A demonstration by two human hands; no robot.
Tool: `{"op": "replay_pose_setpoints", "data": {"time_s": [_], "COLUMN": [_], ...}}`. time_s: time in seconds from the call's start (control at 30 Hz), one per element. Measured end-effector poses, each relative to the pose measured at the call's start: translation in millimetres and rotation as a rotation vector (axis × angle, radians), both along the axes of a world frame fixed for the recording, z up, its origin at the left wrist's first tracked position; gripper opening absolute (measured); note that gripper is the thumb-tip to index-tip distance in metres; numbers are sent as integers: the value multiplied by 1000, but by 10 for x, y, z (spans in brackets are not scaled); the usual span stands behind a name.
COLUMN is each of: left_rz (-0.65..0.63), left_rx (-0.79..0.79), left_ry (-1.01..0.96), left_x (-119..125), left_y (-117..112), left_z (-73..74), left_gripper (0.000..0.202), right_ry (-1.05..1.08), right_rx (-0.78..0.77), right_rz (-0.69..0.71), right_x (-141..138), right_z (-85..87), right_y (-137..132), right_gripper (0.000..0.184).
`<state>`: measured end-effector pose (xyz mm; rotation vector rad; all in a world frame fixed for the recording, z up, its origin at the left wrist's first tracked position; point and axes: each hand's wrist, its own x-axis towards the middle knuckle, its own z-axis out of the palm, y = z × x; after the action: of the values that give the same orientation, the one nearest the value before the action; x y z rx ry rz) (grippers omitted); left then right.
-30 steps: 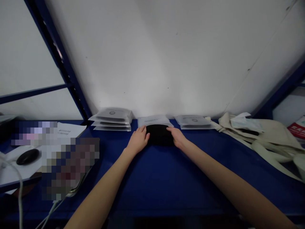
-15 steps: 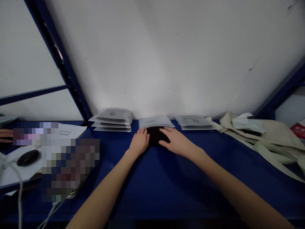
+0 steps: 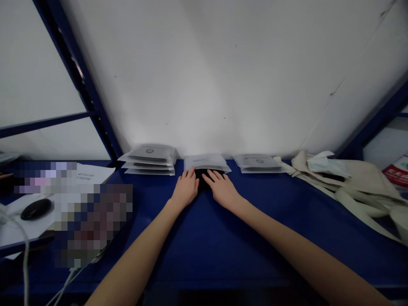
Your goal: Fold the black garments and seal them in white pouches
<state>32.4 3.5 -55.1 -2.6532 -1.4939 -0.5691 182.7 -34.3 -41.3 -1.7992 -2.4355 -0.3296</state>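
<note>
Dim, greyish light is brightest on the wall and fades toward the corners. The bench darkens at its front, the black item shows little detail, and pixel blocks mask patches at left.

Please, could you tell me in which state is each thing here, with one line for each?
Left hand: open, at the left end of the black item.
Right hand: fingers spread, over the black item.
Black item: mostly covered by the hands.
Left pouches: stacked; closure unclear.
Middle pouch: lying flat.
Right packaging: lying flat.
Beige cloth: crumpled.
Black mouse: resting on paper.
White cable: curved.
</note>
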Motion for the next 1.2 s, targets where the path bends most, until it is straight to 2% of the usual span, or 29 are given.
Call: {"op": "replay_pose_setpoints", "data": {"time_s": [0.43, 0.5, 0.6, 0.77, 0.93, 1.2], "left_rz": [0, 6, 10, -8, -41, -17], "left_rx": [31, 27, 22, 21, 27, 2], "left_ry": [44, 50, 53, 52, 43, 65], "left_x": [6, 7, 8, 5, -9, -5], "left_y": [-12, -5, 6, 26, 44, 2], "left_z": [0, -5, -13, -37, -61, -13], "left_gripper": [47, 48, 50, 52, 56, 57], "right_ry": [37, 37, 48, 119, 158, 190], "right_rx": [57, 75, 80, -67, -154, -110], "right_rz": [-58, -60, -73, -142, -143, -96], "right_x": [14, -18, -133, -346, -338, -269], "right_z": [-70, -61, -47, -37, -23, -58], "right_y": [280, 240, 43, -243, -175, 23], "right_gripper": [56, 55, 52, 53, 51, 51]}}
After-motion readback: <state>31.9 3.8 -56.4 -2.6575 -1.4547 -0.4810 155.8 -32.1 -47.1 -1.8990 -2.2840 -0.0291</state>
